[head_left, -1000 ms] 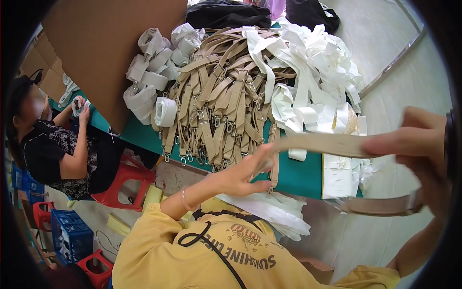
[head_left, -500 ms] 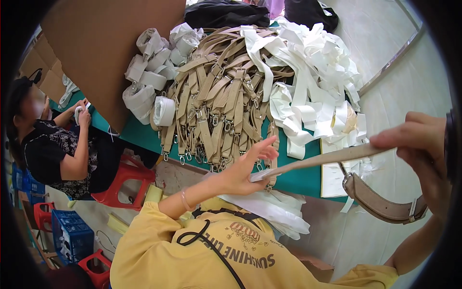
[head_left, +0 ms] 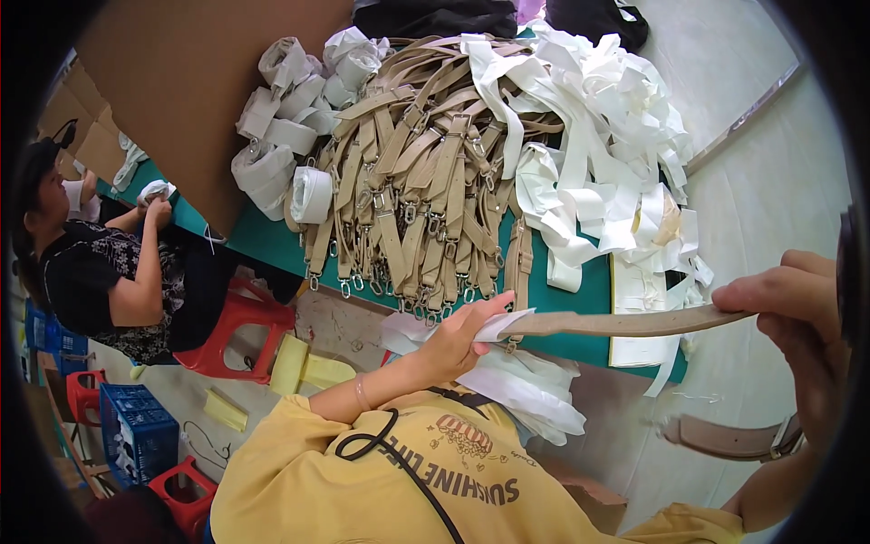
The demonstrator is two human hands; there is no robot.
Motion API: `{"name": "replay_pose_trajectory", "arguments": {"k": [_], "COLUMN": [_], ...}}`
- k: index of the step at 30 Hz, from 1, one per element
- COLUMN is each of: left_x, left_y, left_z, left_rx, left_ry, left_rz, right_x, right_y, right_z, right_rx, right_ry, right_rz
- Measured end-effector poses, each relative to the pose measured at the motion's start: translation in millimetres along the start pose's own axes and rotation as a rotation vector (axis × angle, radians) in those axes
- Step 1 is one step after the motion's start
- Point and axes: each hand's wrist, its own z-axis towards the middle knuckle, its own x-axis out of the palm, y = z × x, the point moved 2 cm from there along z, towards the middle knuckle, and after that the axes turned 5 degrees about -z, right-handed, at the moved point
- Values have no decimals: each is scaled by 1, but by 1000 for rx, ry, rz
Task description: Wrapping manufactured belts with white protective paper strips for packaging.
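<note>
A beige strap (head_left: 625, 324) stretches almost level between my two hands. My left hand (head_left: 460, 343) is closed round its left end, with a white strip (head_left: 505, 327) folded over the strap there; whether this is cloth or paper I cannot tell. The thumb and fingers of my right hand (head_left: 787, 304) pinch the strap farther right. Below that hand, a part of the strap with a metal buckle (head_left: 778, 440) hangs in a curve, its tip blurred. Beyond my hands, a large heap of similar straps (head_left: 408, 181) with metal clasps covers the green table (head_left: 580, 313).
White rolls (head_left: 311, 195) sit left of the heap, and tangled white strips (head_left: 598, 136) lie to its right. A large cardboard sheet (head_left: 199, 82) stands at the left. Beyond it, a person (head_left: 100, 281) sits on a red stool (head_left: 240, 331) handling something white. Blue crates (head_left: 138, 431) stand at lower left.
My left hand's spread fingers have closed round the strap's white-covered end. My right hand has moved lower, levelling the strap, and its hanging buckle part has swung down.
</note>
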Motion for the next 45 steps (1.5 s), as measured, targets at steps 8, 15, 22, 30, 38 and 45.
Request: {"name": "replay_pose_trajectory", "arguments": {"k": [8,15,22,30,38,45], "left_x": [-8,-17,-27,-96,-90,-65], "left_y": [-14,-44,-66,-110,-102,-100], "left_z": [14,24,27,23,15,20], "left_rx": [34,177,113,20,22,148], "left_ry": [-20,84,103,-186,31,-6], "left_rz": [11,65,17,534,293,162], "right_x": [-5,38,45,112,95,115], "right_y": [10,4,43,-11,19,26], "right_z": [-1,21,34,24,25,35], "right_rx": [113,153,249,354,129,175], "right_ry": [57,-86,226,47,-251,101], "right_rz": [-122,24,5,305,257,450]}}
